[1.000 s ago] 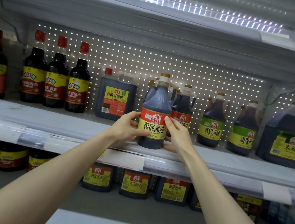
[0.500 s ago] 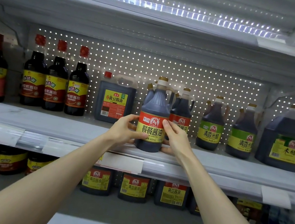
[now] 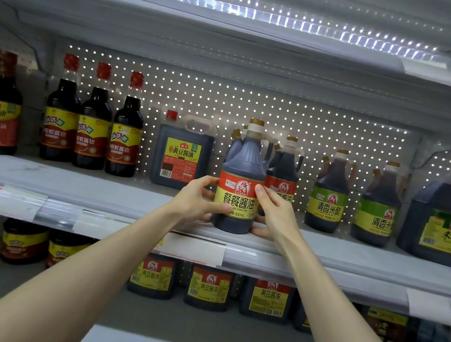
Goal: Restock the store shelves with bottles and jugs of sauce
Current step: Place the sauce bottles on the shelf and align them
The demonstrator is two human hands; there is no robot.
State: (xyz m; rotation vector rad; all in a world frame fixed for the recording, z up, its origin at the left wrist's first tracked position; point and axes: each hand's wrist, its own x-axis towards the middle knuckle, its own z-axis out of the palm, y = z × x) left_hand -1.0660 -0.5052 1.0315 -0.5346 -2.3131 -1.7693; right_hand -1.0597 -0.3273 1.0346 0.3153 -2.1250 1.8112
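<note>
Fingers: the left fingers (image 3: 221,208) and right fingers (image 3: 262,192) curl round opposite sides of the label, thumbs up by its red band and the other fingers low near the base; together they clasp the bottle.
Hands: the left hand (image 3: 195,199) and right hand (image 3: 278,214) flank the bottle at the centre of the frame, with both forearms reaching up from the lower corners.
Bottle: the dark brown jug-shaped soy sauce bottle with a gold cap and red-and-yellow label (image 3: 246,156) stands upright near the front edge of the shelf, its base apparently resting on it.
Handling: it looks full, so probably weighty for its size. The body is likely stiff plastic, not fragile, and the glossy label may be slick. The wide belly, where the hands sit, seems the steadiest hold; the loop handle by the neck is the one-handed option.
Neighbours: a matching red-labelled bottle (image 3: 284,166) stands just behind and to the right. A square dark jug with a red cap (image 3: 183,146) is to the left, and green-labelled vinegar bottles (image 3: 330,185) are further right.
Shelf: the pale grey metal shelf (image 3: 67,180) crosses the middle of the frame in front of a perforated back panel.
</note>
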